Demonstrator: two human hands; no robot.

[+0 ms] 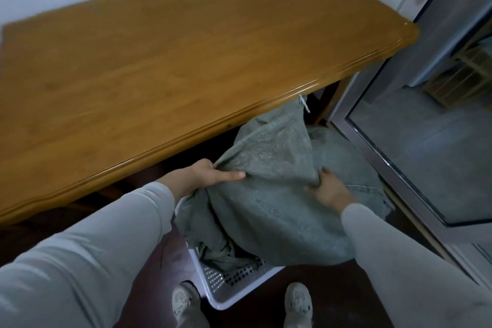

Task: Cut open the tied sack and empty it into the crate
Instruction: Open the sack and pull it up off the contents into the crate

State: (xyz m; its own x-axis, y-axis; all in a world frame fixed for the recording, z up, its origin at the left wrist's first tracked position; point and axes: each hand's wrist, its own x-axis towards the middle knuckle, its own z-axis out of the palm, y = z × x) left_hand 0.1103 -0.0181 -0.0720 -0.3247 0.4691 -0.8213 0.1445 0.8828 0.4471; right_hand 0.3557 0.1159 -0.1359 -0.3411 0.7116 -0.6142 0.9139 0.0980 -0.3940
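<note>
green woven sack (269,194) sits lower centre of the frame, draped over the white perforated crate (229,285) on the floor, in front of the wooden table (159,66). left hand (205,176) pinches a fold of sack fabric at its left edge, index finger out flat. right hand (327,189) clutches a bunch of fabric at centre right. white tie string (303,102) shows at the sack's far end under the table edge (can't tell if cut). looks like emptying is underway: fabric hangs into the crate, contents not visible. left to do: finish tipping out, pull the sack clear.
</note>
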